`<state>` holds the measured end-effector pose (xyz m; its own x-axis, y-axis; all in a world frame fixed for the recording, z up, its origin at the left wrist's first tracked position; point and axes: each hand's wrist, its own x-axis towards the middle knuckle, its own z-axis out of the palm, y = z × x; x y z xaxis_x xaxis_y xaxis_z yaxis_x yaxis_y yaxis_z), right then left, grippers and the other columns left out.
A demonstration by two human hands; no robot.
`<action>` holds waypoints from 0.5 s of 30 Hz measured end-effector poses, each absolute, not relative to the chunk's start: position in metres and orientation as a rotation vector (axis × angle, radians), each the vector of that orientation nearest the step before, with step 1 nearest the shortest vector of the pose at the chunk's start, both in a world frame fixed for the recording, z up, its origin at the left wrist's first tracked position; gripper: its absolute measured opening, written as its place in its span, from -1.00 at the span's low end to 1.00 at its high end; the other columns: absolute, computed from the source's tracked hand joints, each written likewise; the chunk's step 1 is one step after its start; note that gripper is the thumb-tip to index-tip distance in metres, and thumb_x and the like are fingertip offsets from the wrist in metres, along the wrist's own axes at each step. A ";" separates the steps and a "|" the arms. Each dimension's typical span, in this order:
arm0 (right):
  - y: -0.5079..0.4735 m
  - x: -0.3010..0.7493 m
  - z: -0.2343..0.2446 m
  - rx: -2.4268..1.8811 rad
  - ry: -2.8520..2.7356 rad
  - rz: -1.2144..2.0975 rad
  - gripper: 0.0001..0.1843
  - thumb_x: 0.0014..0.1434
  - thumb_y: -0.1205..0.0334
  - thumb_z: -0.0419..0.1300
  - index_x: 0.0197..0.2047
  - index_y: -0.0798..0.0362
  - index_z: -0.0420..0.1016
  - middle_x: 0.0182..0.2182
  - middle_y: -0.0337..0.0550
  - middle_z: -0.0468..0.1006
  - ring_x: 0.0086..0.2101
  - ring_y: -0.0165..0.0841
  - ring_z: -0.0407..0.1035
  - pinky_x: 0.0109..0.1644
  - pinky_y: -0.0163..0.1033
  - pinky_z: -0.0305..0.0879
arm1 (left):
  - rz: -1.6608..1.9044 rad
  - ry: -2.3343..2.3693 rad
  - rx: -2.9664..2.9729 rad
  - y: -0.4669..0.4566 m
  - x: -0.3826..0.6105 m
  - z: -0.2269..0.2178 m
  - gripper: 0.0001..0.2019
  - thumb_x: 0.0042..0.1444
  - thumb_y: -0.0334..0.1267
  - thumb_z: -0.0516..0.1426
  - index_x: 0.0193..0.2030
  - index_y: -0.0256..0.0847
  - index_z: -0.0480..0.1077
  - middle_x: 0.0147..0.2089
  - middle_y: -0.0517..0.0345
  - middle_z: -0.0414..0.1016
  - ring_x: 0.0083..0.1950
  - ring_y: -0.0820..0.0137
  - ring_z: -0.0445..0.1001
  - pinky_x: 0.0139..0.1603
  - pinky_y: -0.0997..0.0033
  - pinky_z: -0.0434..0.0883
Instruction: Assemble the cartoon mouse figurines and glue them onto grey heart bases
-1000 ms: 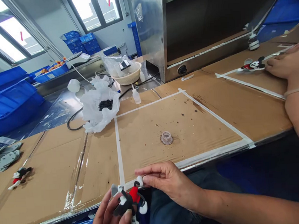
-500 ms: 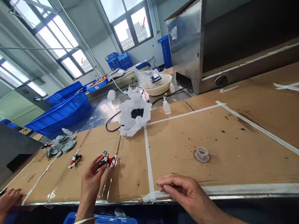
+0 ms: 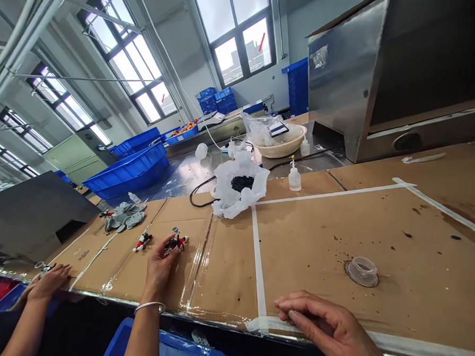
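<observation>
My left hand (image 3: 161,264), wearing a silver bangle, has its fingers closed on a small black, red and white toy figure (image 3: 179,242) with a grey round part on top. It is low over the cardboard-covered bench (image 3: 211,285); whether the figure touches the cardboard I cannot tell. A similar figure (image 3: 142,241) lies just left of that hand. Near the front edge, my right hand (image 3: 324,319) rests with fingers curled and thumb against them. Anything inside its pinch is hidden. A clear plastic cup with a flange (image 3: 362,271) stands beyond it to the right.
A co-worker's hand (image 3: 52,280) is at far left, with another figure. Behind are grey discs (image 3: 125,217), a white-lined container of black pieces (image 3: 227,197), a dropper bottle (image 3: 295,177), a basket (image 3: 281,150) and a metal housing (image 3: 341,77). A blue bin (image 3: 178,351) sits below the edge.
The view has swung left, so everything sits further right. My left hand has moved left and lower with the figure, nearer the other figure. My right hand keeps its curled pose.
</observation>
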<state>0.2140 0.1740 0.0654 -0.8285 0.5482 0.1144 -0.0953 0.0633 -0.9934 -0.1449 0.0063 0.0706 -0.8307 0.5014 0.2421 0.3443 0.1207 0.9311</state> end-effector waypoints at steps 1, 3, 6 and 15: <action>0.173 0.214 0.065 -0.458 -1.862 1.808 -0.73 0.21 0.01 0.22 -0.21 -0.02 0.66 -0.28 -0.09 0.63 -0.26 -0.29 0.53 -0.14 -0.33 0.46 | 1.808 2.241 0.859 0.006 -0.145 0.069 -0.58 0.12 -0.26 0.24 0.13 -0.22 0.36 0.04 0.02 0.51 0.01 0.25 0.51 0.10 -0.01 0.40; 0.173 0.214 0.064 -0.467 -1.847 1.799 -0.73 0.21 0.01 0.22 -0.22 -0.02 0.66 -0.28 -0.09 0.63 -0.27 -0.29 0.52 -0.14 -0.34 0.46 | 1.808 2.229 0.866 0.005 -0.145 0.066 -0.54 0.11 -0.28 0.25 0.16 -0.21 0.34 0.06 0.02 0.51 0.03 0.24 0.50 0.14 -0.04 0.37; 0.174 0.214 0.063 -0.445 -1.898 1.795 -0.73 0.21 0.02 0.22 -0.21 -0.02 0.66 -0.26 -0.09 0.64 -0.24 -0.28 0.53 -0.12 -0.34 0.46 | 1.805 2.226 0.877 0.004 -0.146 0.064 -0.51 0.11 -0.28 0.25 0.19 -0.21 0.32 0.09 0.00 0.49 0.09 0.20 0.47 0.19 -0.10 0.32; 0.174 0.214 0.066 -0.447 -1.905 1.783 -0.73 0.21 0.00 0.22 -0.23 -0.02 0.66 -0.28 -0.09 0.64 -0.26 -0.28 0.53 -0.14 -0.33 0.46 | 1.794 2.245 0.891 0.001 -0.143 0.063 -0.49 0.15 -0.22 0.22 0.24 -0.19 0.27 0.18 -0.04 0.42 0.14 0.17 0.44 0.23 -0.15 0.26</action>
<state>0.2140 0.1740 0.0664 -0.8264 0.5484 0.1275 -0.0910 0.0934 -0.9915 -0.1428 0.0014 0.0629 -0.8166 0.5188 0.2531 0.3614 0.1174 0.9250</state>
